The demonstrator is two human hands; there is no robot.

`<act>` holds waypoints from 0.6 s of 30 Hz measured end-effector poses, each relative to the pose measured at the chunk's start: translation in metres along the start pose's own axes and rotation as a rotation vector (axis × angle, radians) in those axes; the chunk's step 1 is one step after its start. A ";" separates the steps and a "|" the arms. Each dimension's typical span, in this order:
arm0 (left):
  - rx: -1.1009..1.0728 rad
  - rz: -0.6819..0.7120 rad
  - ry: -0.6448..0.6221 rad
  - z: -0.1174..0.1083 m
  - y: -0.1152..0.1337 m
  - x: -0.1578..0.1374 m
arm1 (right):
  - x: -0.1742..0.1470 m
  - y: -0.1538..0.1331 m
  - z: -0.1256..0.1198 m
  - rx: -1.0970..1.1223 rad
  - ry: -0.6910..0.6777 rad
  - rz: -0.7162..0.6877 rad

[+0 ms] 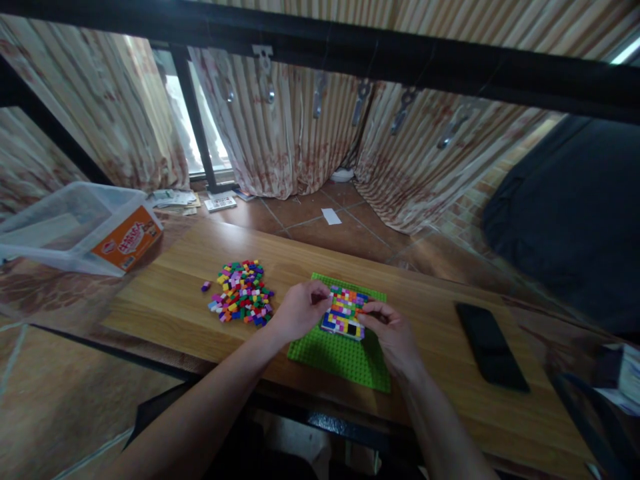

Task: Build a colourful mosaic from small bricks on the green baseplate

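Observation:
A block of many-coloured toy bricks point(343, 325) stands on a green studded baseplate point(345, 363). At its left edge is my left hand point(301, 311), thumb and forefinger pinched together beside the upper left corner. Whatever lies between those fingertips is too small to make out. My right hand point(393, 333) is closed at the opposite side, its thumb and forefinger gripping the right edge of the brick block. Part of that edge is hidden by the fingers. Left of the baseplate lies a loose pile of small bricks point(243, 293), with one purple brick point(205, 287) apart from it.
The wooden table point(175, 287) carries a black phone point(490, 347) on the right. A clear plastic bin point(65, 250) with an orange label stands beyond the left end. A dark bar point(320, 40) crosses the top of view, before curtains point(270, 133). Papers point(173, 198) lie behind.

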State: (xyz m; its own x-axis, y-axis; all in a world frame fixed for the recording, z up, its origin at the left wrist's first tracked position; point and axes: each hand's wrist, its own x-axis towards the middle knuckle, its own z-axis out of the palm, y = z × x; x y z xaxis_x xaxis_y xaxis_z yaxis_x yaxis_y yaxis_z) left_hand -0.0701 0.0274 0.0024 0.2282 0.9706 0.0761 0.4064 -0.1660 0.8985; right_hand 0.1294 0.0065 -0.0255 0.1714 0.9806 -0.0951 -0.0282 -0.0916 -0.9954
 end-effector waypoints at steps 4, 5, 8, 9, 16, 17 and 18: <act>0.065 0.028 -0.047 -0.011 -0.001 0.002 | 0.000 -0.001 0.002 0.036 0.012 0.037; 0.102 0.029 -0.044 -0.017 -0.002 0.002 | 0.000 -0.002 0.002 0.041 0.011 0.045; 0.244 0.019 -0.016 -0.044 -0.005 0.004 | 0.001 -0.003 0.000 0.046 0.001 0.050; 0.303 0.007 -0.020 -0.054 -0.006 0.005 | 0.001 -0.003 -0.002 0.049 0.001 0.044; 0.618 -0.126 -0.157 -0.098 -0.010 -0.001 | 0.009 -0.007 -0.010 0.043 0.145 -0.024; 0.640 -0.127 -0.209 -0.098 -0.009 -0.003 | 0.009 -0.007 -0.010 0.047 0.150 -0.031; 0.657 -0.120 -0.266 -0.097 -0.007 -0.006 | 0.010 -0.007 -0.009 0.050 0.150 -0.036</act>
State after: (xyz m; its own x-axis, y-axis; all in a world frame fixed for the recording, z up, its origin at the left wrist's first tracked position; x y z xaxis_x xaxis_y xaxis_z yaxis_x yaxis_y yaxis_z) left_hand -0.1603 0.0401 0.0378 0.3226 0.9272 -0.1903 0.8715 -0.2125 0.4419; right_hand 0.1404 0.0150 -0.0191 0.3182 0.9459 -0.0638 -0.0674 -0.0446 -0.9967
